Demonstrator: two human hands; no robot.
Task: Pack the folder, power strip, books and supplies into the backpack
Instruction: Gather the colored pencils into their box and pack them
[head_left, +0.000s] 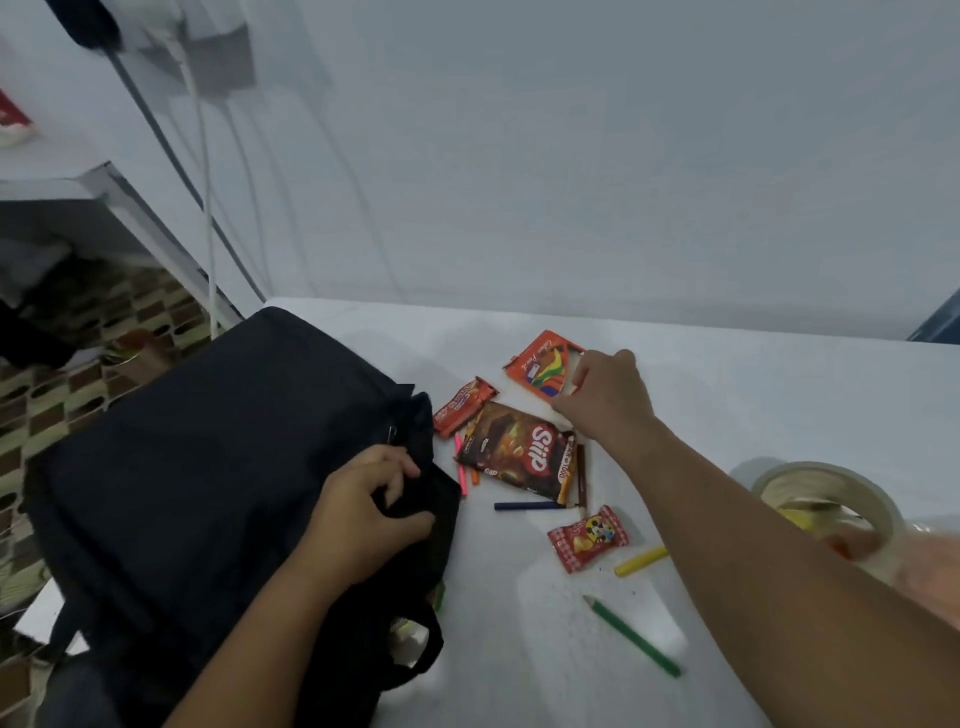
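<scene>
Two bare arms reach out over the white table (753, 395). On one side, the left hand (363, 519) grips the black edge of the backpack (197, 457), fingers curled round the cloth by the zip. That bag lies on the table's left side. Over by the wall, the right hand (605, 397) pinches the orange colour pencil box (540, 366). Between the hands lie a Siip snack bag (519, 449), a small red snack pack (587, 538), a green pencil (631, 636) and a yellow crayon (641, 561). A tape roll (826, 499) sits at the right, blurry.
</scene>
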